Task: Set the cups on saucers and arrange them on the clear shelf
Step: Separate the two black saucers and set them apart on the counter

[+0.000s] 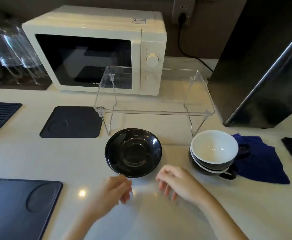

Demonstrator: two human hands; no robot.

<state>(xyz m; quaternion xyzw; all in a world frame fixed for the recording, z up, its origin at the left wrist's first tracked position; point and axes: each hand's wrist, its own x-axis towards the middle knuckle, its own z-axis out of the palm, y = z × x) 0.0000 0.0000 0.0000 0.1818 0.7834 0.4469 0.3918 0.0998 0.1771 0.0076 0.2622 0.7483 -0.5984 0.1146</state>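
Pale counter [38,156] with microwave [96,49], clear shelf [154,108], stacked saucers [133,153], stacked cups [214,151]; loosely curled, empty fingers [126,193].

Two bare forearms in view, no sleeves, no gloves. Left hand [113,191] and right hand [173,181]: no rings, watch or bands visible at the wrists. Fingers [166,188] slim, motion-blurred; nails too blurred to tell.
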